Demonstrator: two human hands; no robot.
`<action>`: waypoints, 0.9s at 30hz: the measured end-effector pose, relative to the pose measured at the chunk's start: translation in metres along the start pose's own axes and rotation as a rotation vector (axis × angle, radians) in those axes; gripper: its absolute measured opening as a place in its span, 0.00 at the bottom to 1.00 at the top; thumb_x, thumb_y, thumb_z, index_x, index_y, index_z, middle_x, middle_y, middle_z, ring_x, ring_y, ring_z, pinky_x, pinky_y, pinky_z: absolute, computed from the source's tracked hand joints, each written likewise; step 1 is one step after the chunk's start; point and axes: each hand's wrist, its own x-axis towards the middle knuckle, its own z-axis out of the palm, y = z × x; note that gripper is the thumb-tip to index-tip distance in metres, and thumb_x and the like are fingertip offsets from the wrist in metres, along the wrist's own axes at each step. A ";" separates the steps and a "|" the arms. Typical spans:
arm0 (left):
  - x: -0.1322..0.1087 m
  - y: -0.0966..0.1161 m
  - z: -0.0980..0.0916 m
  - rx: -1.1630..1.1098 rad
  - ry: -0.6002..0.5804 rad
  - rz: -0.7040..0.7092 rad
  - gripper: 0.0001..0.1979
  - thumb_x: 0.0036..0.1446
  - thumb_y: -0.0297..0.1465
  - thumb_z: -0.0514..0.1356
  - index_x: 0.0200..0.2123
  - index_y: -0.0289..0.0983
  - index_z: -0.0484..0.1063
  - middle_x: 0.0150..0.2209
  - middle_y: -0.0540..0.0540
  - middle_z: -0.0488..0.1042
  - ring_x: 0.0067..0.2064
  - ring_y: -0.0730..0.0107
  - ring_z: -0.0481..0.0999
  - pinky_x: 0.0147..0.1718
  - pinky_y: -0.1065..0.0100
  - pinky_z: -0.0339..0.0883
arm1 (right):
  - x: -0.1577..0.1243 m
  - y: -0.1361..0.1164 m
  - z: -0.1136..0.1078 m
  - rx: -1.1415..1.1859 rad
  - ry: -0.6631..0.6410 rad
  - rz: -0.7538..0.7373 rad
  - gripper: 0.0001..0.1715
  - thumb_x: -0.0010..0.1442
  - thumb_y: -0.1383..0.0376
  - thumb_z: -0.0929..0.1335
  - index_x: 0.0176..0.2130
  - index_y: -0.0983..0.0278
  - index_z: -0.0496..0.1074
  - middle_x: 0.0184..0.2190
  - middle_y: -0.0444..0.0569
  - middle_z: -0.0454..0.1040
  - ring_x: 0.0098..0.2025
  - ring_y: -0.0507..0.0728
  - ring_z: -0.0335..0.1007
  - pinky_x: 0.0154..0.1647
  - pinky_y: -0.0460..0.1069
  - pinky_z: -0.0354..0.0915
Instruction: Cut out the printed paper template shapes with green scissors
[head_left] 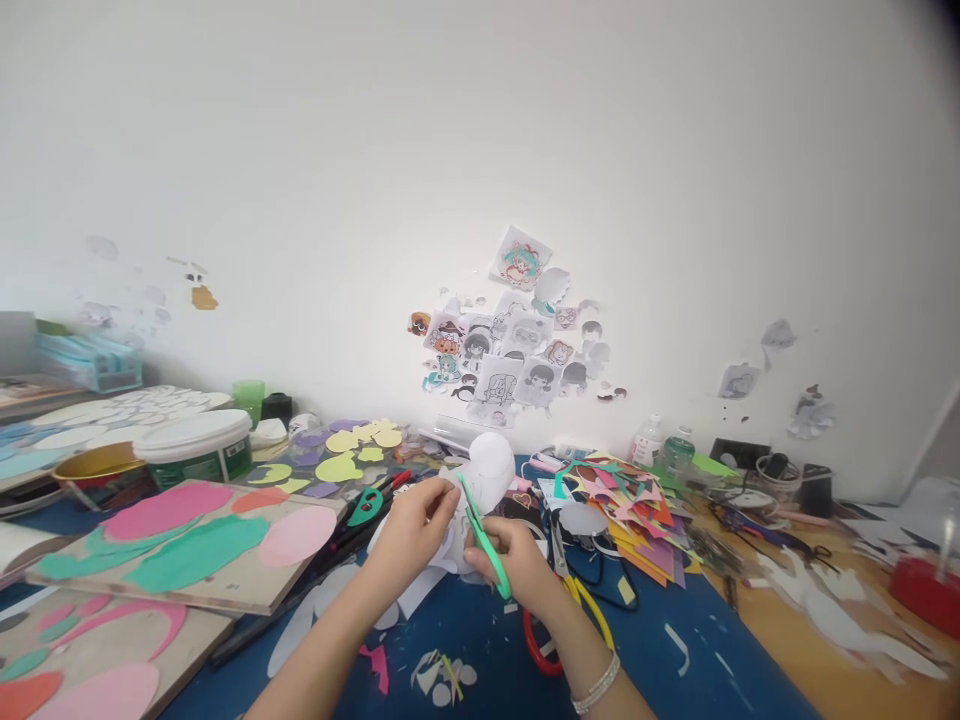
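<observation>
My right hand (516, 558) grips a pair of green scissors (489, 553), with the blades pointing up and away toward my left hand. The fingers of my left hand (421, 515) are pinched on a piece of white paper (448, 480) beside the blade tips. White paper with a faint drawing hangs between both hands, its lower part hidden behind them. Behind it stands a rounded white paper shape (493, 470). Larger scissors with red and yellow handles (589, 605) lie beneath my right forearm.
Coloured paper scraps (637, 515) pile up at the right. A white-lidded tub (193, 445) and a board with felt-like coloured pieces (217, 545) are at the left. Small cuttings (442, 680) lie on the blue mat (660, 670). Drawings (521, 258) are stuck on the wall.
</observation>
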 end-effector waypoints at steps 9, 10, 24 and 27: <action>-0.001 0.001 0.000 -0.052 -0.017 0.026 0.14 0.55 0.36 0.45 0.20 0.38 0.57 0.18 0.54 0.59 0.22 0.74 0.59 0.22 0.73 0.51 | -0.002 -0.005 -0.004 0.009 -0.031 -0.006 0.17 0.46 0.57 0.70 0.25 0.68 0.67 0.15 0.38 0.55 0.17 0.46 0.49 0.17 0.42 0.49; -0.001 0.000 0.001 -0.068 -0.023 0.021 0.14 0.56 0.36 0.45 0.21 0.38 0.58 0.18 0.54 0.59 0.22 0.74 0.59 0.22 0.73 0.51 | -0.002 -0.005 -0.004 0.007 -0.025 -0.007 0.17 0.46 0.57 0.70 0.25 0.68 0.66 0.15 0.38 0.55 0.17 0.46 0.49 0.17 0.42 0.49; -0.003 0.004 0.003 -0.008 -0.030 0.059 0.12 0.55 0.35 0.44 0.21 0.38 0.56 0.21 0.53 0.58 0.24 0.73 0.59 0.24 0.72 0.51 | 0.000 0.001 -0.004 0.007 0.009 -0.025 0.18 0.46 0.55 0.70 0.25 0.69 0.67 0.15 0.37 0.54 0.17 0.46 0.48 0.16 0.42 0.49; -0.003 0.005 0.004 -0.014 -0.034 0.052 0.13 0.55 0.35 0.44 0.21 0.38 0.57 0.20 0.53 0.58 0.23 0.73 0.58 0.23 0.72 0.51 | 0.001 0.003 -0.004 0.006 0.008 -0.034 0.18 0.45 0.55 0.70 0.25 0.68 0.66 0.15 0.38 0.54 0.17 0.46 0.48 0.17 0.42 0.49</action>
